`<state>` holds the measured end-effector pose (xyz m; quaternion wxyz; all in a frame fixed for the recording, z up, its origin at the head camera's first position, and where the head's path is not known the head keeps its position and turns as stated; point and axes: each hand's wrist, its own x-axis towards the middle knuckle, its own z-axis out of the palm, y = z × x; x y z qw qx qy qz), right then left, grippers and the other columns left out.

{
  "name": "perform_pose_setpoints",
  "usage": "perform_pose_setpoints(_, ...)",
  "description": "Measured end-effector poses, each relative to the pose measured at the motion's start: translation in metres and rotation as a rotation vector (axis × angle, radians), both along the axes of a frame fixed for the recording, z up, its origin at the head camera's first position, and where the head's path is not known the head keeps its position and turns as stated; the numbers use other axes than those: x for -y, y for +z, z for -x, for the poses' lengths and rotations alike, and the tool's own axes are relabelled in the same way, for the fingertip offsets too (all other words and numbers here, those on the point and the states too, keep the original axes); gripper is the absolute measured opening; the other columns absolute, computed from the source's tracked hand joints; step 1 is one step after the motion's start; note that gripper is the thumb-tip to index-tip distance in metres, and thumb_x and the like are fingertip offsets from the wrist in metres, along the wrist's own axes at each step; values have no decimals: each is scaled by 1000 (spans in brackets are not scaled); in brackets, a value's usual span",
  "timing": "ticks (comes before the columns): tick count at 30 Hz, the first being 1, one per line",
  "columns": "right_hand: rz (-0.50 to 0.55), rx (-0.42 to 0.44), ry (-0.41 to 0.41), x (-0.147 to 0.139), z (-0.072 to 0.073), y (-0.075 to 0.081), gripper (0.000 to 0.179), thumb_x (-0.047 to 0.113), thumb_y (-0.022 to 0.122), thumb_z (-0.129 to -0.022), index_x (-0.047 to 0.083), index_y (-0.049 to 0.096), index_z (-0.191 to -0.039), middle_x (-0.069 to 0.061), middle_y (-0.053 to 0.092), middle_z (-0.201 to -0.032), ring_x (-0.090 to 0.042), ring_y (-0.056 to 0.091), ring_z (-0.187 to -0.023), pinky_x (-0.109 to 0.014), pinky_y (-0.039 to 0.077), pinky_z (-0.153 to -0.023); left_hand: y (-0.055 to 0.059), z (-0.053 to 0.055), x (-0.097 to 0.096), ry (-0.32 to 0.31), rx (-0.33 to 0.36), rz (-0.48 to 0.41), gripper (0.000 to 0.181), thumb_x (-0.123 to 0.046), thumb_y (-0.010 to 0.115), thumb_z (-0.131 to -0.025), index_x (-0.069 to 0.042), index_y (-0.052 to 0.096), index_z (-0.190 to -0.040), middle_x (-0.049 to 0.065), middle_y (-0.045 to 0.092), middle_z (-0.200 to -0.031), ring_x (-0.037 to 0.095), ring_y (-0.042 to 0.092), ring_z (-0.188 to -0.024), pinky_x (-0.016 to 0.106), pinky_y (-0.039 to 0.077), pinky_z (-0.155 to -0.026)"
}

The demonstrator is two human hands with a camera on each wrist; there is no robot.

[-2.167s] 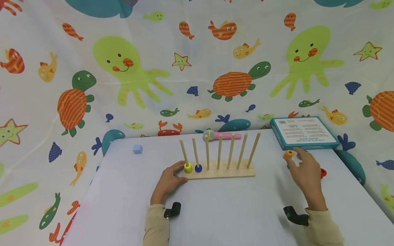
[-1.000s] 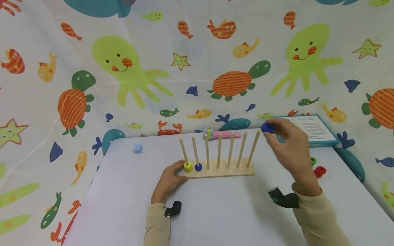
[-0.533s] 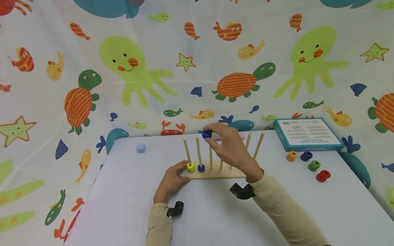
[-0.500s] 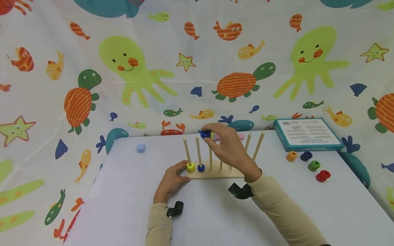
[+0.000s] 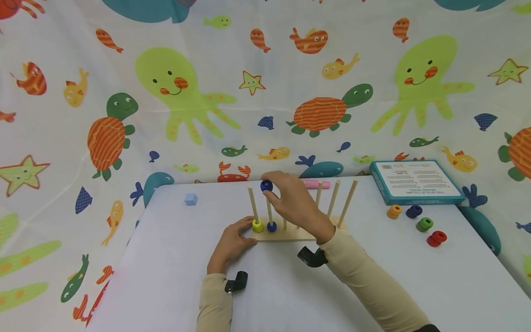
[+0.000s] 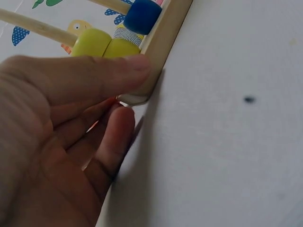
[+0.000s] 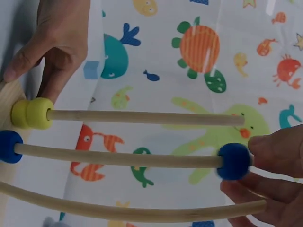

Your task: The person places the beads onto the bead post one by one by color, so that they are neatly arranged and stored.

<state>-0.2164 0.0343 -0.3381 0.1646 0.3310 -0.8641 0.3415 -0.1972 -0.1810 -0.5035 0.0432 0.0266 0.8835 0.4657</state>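
Note:
My right hand pinches a blue bead between thumb and fingers at the top of the second peg from the left. In the right wrist view, that bead sits at the peg's tip. Another blue bead rests at the foot of the same peg. Yellow beads are stacked at the bottom of the leftmost peg. My left hand holds the left end of the wooden peg board, its thumb near the yellow beads. The right hand hides parts of the middle pegs.
Orange, dark blue, green and red beads lie to the right on the white table. Behind them is a teal box. A pink toy microphone lies behind the board; a light-blue cube is at the left.
My right hand left the loose beads at the right and carried a blue bead leftward to the top of the second peg. My left hand stayed at the board's end.

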Motion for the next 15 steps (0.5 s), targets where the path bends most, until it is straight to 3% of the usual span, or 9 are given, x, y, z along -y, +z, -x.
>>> perform_pose_setpoints(4, 70, -78, -39, -13, -11, 0, 31, 5, 73, -93, -1, 69, -123, -16, 68, -129, -31, 61, -125, -46, 47, -105, 0, 0, -2, -8, -12, -7, 63, 0, 84, -78, -7, 65, -138, 5, 56, -149, 35, 44, -142, 56, 35, -112)
perform_pose_setpoints(8, 332, -244, -108, -46, -20, -3, 22, -5, 68, -91, -7, 72, -113, -20, 72, -118, -33, 66, -115, -37, 48, -103, -1, -1, -3, -7, -5, -3, 64, 0, 84, -78, -7, 64, -138, 4, 55, -150, 34, 42, -143, 55, 33, -114)
perform_pose_setpoints(11, 515, -304, -261, -84, -17, -14, 18, -8, 60, -94, -8, 72, -107, -20, 74, -106, -28, 69, -102, -25, 49, -97, -2, 0, -2, -8, 6, 4, 65, -1, 83, -79, -8, 63, -140, 2, 54, -152, 34, 41, -144, 55, 32, -115)
perform_pose_setpoints(13, 550, -269, -400, -114, -13, -27, 18, -6, 57, -97, -9, 72, -108, -21, 73, -103, -28, 68, -96, -18, 47, -93, -2, 1, -1, -7, 6, 9, 65, -1, 83, -79, -8, 63, -140, 2, 53, -152, 33, 40, -145, 54, 32, -115)
perform_pose_setpoints(15, 518, -199, -540, -142, -7, -45, 20, -5, 56, -98, -10, 71, -110, -22, 72, -104, -29, 67, -97, -15, 45, -89, -2, 1, -1, 0, 14, 10, 65, -1, 83, -79, -8, 63, -140, 1, 53, -152, 33, 40, -145, 54, 33, -115)
